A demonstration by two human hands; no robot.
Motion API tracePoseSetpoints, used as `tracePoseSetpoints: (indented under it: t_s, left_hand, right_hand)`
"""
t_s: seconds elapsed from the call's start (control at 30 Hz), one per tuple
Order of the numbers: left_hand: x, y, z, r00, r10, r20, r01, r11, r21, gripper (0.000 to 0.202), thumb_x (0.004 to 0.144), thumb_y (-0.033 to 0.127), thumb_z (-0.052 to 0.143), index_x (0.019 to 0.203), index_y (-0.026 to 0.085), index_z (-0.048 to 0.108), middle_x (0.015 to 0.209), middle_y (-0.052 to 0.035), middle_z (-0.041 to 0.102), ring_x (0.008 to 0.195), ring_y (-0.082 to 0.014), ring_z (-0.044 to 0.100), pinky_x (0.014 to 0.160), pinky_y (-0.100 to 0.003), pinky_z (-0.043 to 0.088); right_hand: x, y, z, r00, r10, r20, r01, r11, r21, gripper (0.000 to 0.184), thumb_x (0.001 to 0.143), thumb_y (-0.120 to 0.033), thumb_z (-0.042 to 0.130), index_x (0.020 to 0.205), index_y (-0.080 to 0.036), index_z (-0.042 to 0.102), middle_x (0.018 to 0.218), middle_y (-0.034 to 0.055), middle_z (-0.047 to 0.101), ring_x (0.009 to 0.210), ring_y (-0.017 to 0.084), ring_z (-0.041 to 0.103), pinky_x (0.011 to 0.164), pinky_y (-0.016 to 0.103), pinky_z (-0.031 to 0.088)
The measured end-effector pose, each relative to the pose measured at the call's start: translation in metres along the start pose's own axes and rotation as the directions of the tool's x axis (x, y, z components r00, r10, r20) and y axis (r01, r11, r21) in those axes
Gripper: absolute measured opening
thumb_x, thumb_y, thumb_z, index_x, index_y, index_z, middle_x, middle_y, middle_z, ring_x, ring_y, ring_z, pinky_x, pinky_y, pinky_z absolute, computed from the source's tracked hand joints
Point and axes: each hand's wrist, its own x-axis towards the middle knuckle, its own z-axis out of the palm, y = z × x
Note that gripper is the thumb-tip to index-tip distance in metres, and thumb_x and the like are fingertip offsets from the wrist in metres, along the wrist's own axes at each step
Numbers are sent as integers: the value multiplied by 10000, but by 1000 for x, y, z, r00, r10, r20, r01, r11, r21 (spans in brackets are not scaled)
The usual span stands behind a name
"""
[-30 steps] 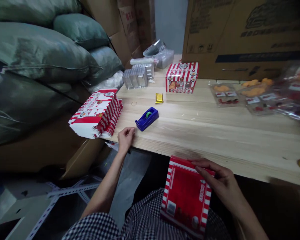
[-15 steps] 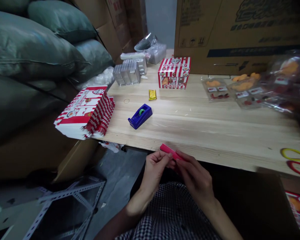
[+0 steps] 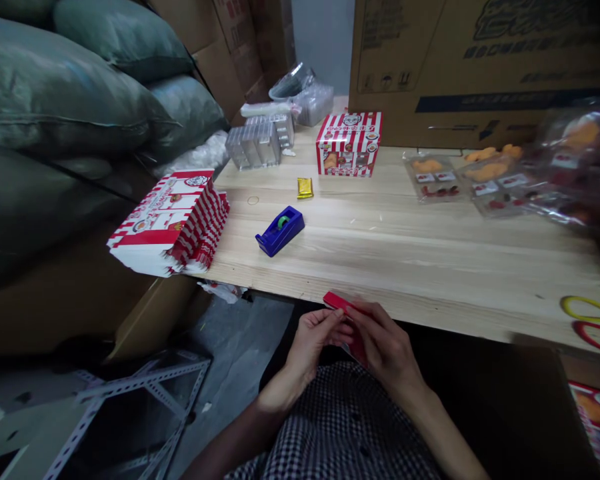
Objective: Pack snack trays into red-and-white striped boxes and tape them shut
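both hands are meeting low in the centre of the frame, just below the table edge [image 3: 430, 313]. the left hand [image 3: 313, 340] and the right hand [image 3: 385, 347] are both gripping a flat red carton [image 3: 341, 305], seen edge-on between the fingers. a blue tape dispenser [image 3: 280, 231] is sitting above them, with a stack of striped cartons [image 3: 173, 223] at centre left and a made-up striped box [image 3: 349, 143] near the top centre.

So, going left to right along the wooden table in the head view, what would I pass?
Stack of flat striped cartons → blue tape dispenser → assembled striped box → clear packs of toy food → yellow-handled scissors.
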Motion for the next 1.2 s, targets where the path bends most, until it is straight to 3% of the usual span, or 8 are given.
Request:
tracePoseSetpoints:
  t_s: [0.17, 0.43, 0.53, 0.73, 1.0, 1.2]
  left_hand:
    - [-3, 0, 8, 999, 48, -8, -47, 997, 58, 376, 816, 466, 765, 790, 99, 692, 582, -33, 698, 390, -74, 549, 419, -169, 405]
    - [-31, 28, 14, 991, 132, 19, -134, 985, 111, 285, 870, 407, 731, 824, 129, 687, 528, 3, 653, 401, -63, 504, 414, -151, 384]
    - [-31, 29, 12, 985, 173, 18, -174, 981, 89, 280, 896, 407, 699, 866, 129, 698, 543, 6, 651, 408, -58, 502, 431, -152, 386]
    - [-7, 6, 6, 990, 137, -22, -134, 988, 82, 340, 877, 411, 710, 724, 110, 675, 536, -4, 632, 420, -57, 505, 457, -162, 393]
    - [0, -4, 2, 990, 138, -38, -136, 989, 59, 361, 819, 444, 758, 707, 114, 663, 541, -6, 635, 447, -64, 534, 500, -169, 427]
    - [8, -14, -6, 999, 9, -48, -3, 994, 114, 438, 791, 538, 752, 795, 106, 683, 571, -31, 679, 409, -88, 564, 439, -179, 400]
  right_hand:
    - [-1, -12, -12, 997, 66, -47, -64, 997, 38, 477, 1002, -74, 460, 1380, -334, 591, 1318, 66, 597, 1209, 208, 609, 989, 396, 562]
    - [-7, -6, -6, 978, 139, -155, -144, 989, -22, 451, 1009, -93, 456, 1356, -339, 607, 1292, 60, 603, 1185, 207, 612, 972, 405, 555]
    - [-11, -7, 4, 981, 152, -124, -153, 988, 1, 450, 1015, -107, 453, 1379, -344, 575, 1296, 55, 612, 1202, 207, 611, 997, 410, 549]
    - [-17, -10, 14, 979, 191, -65, -193, 981, -21, 506, 1028, -159, 448, 1488, -367, 439, 1351, 55, 598, 1234, 217, 609, 1038, 424, 537]
    - [1, -5, -1, 978, 155, 141, -154, 988, -15, 460, 1017, -131, 452, 1415, -337, 556, 1214, 76, 593, 1119, 197, 640, 952, 382, 576]
    - [4, 3, -5, 974, 157, 163, -160, 987, 2, 377, 1006, -120, 447, 1283, -271, 652, 1153, 93, 601, 1079, 215, 642, 931, 418, 583]
